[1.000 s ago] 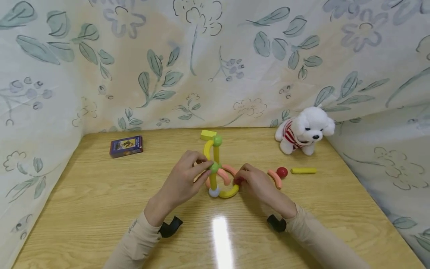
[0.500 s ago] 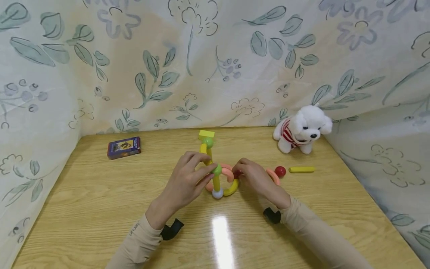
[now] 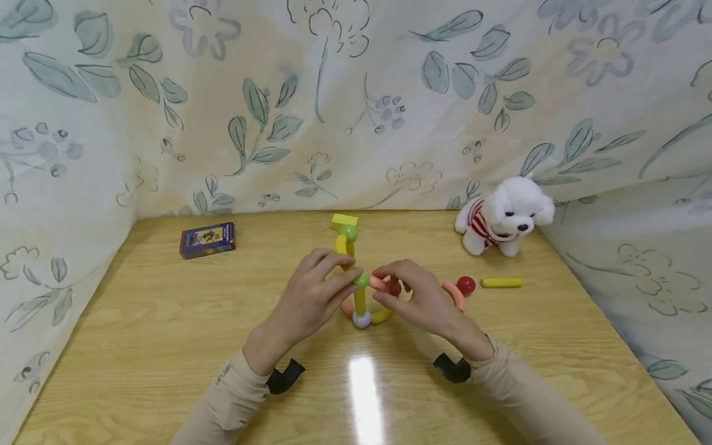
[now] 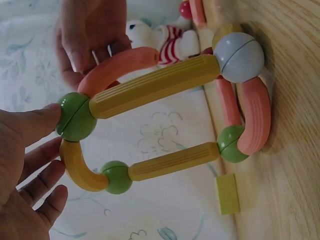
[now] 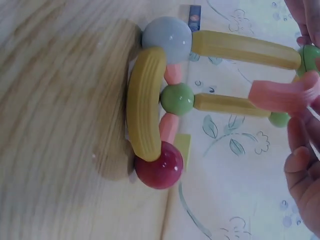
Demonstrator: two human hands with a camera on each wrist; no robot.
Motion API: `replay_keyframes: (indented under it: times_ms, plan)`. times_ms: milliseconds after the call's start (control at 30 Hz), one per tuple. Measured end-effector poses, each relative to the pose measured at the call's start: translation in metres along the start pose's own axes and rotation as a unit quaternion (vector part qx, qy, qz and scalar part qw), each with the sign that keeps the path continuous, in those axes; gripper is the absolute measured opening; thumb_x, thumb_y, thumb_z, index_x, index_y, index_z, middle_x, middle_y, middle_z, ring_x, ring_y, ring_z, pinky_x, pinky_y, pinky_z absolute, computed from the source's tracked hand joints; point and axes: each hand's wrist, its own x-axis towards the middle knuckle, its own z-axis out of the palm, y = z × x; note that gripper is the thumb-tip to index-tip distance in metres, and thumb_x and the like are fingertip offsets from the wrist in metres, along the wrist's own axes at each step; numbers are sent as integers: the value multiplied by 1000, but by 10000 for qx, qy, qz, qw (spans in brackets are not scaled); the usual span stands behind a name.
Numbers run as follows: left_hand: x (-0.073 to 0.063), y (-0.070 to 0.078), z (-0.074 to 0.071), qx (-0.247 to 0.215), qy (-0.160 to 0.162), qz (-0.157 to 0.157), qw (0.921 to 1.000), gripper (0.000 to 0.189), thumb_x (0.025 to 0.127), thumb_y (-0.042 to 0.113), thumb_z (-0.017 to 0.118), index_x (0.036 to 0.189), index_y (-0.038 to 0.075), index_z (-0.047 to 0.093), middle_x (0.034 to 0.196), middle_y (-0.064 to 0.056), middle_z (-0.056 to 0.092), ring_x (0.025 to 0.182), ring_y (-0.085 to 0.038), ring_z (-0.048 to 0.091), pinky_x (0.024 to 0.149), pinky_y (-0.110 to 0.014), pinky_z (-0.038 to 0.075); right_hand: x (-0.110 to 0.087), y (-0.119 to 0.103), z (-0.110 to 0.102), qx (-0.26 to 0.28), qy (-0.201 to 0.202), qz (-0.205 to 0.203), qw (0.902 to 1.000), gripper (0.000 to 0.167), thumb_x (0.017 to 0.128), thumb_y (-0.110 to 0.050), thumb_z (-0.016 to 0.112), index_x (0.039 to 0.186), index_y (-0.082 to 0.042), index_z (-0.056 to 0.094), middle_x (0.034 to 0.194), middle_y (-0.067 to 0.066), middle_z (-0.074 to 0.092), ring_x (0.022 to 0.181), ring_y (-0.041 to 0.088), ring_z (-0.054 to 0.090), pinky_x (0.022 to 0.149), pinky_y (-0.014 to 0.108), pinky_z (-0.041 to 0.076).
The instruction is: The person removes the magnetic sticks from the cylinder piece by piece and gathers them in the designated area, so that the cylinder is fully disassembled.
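Note:
My left hand (image 3: 306, 300) pinches the upper front green ball (image 4: 77, 117) of a standing frame of sticks and balls. From that ball, a straight yellow stick (image 4: 160, 85) runs down to a pale grey ball (image 4: 242, 57). A curved pink stick (image 4: 117, 67) juts from the same green ball, its other end free. My right hand (image 3: 425, 303) is around this pink stick, index finger by it and thumb apart; firm contact is unclear. At the base, a curved yellow stick (image 5: 146, 105) joins the grey ball to a red ball (image 5: 160, 165).
Right of the frame lie a loose curved pink stick (image 3: 454, 295), a red ball (image 3: 466, 285) and a yellow stick (image 3: 502, 282). Further back are a white plush dog (image 3: 503, 216), a yellow block (image 3: 343, 220) and a card box (image 3: 207, 241). A floral cloth (image 3: 356, 123) hangs behind.
My right hand has left the base's red ball and moved up and left to the curved pink stick, its thumb and index spreading. The frame shifted slightly; my left hand keeps the green ball.

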Motion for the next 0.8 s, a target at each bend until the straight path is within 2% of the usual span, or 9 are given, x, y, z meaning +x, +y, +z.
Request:
replay_keyframes:
  times_ms: [167, 400, 800]
  plan:
    - [-1, 1, 1, 30, 31, 34, 10000, 23, 83, 14, 77, 105, 10, 76, 107, -7, 68, 103, -26, 56, 89, -36, 49, 2, 0, 7, -137, 217, -293, 9992, 27, 84, -13, 77, 110, -13, 69, 89, -3, 64, 74, 14, 53, 62, 24, 46]
    - [-2, 1, 1, 43, -57, 2, 10000, 21, 84, 15, 75, 105, 11, 76, 108, -6, 67, 103, -24, 55, 90, -35, 48, 3, 4, 12, -177, 335, -480, 9981, 25, 85, -9, 74, 109, -12, 68, 91, -2, 64, 74, 11, 51, 59, 31, 47]
    - [-2, 1, 2, -40, -88, -60, 9999, 21, 85, 15, 75, 106, 12, 76, 109, -6, 67, 106, -24, 55, 91, -35, 48, 3, 6, 15, -300, 506, -621, 9963, 23, 86, -6, 72, 108, -11, 67, 91, -1, 63, 75, 8, 48, 60, 26, 45]
